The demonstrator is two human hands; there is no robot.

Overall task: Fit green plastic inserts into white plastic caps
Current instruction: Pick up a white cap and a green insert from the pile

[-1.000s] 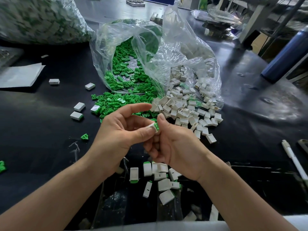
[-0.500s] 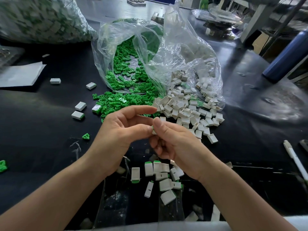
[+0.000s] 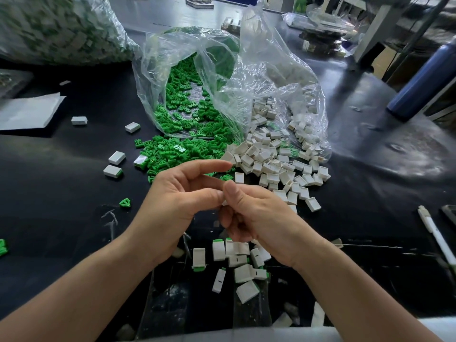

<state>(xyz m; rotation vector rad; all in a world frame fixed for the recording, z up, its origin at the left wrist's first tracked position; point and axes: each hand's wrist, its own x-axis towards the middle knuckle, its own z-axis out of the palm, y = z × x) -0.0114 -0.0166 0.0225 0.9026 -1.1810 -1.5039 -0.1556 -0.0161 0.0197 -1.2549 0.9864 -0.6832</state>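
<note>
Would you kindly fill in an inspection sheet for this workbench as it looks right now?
Surface: black table, scuffed with pale marks.
Job's things: green inserts and white caps spill from clear bags; assembled pieces lie near the front edge.
Clutter: stray caps at left, a lone insert, a paper sheet, a pen at right.
Grippers: left hand and right hand meet, both pinching a small white piece, mostly hidden in the grip.
Cables: nothing seen.
Surroundings: large filled bag far left; blue bottle at right.
</note>
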